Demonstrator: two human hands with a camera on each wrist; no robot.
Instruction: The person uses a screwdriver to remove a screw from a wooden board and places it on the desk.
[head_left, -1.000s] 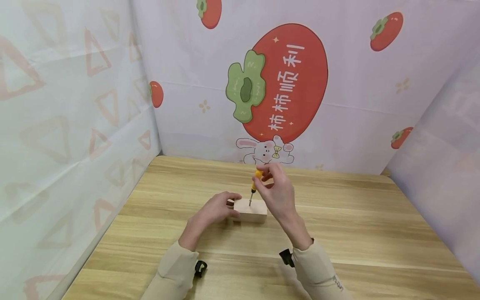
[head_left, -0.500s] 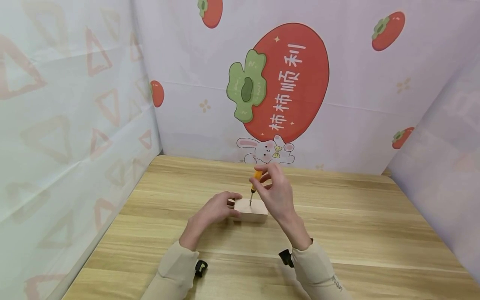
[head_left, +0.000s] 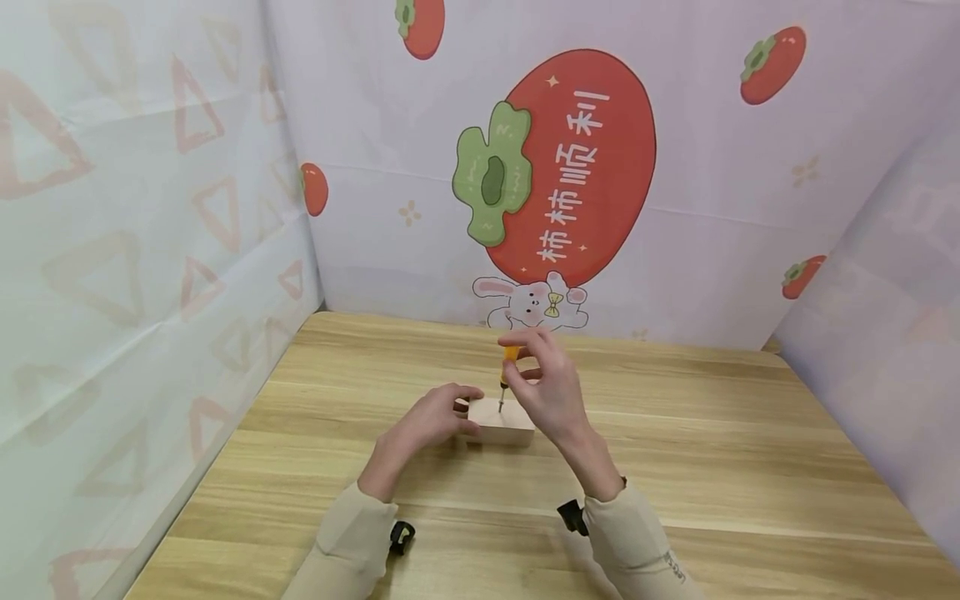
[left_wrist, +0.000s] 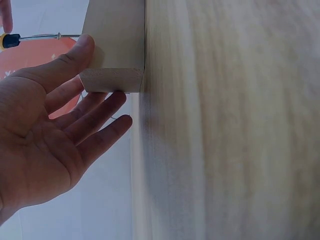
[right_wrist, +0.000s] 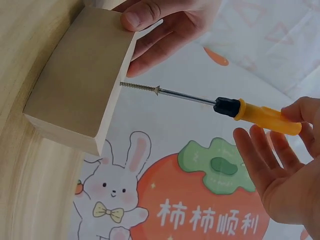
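Observation:
A pale wooden block lies on the table, and my left hand holds its left end, thumb on the near side and fingers at the far side. From the block's top rises a screw, its threads mostly exposed in the right wrist view. The shaft tip of a screwdriver with a yellow handle and black collar meets the screw head, roughly in line with it. My right hand pinches the handle near its upper end; in the right wrist view several fingers stand off it.
Around the block spreads a wood-grain table. Behind it rises a printed back curtain, with a white side curtain on the left and another on the right. Black straps show at the sleeves.
My right hand has shifted slightly left, its fingers turning round the handle, and the screwdriver stands more upright. The left hand and block stay where they were.

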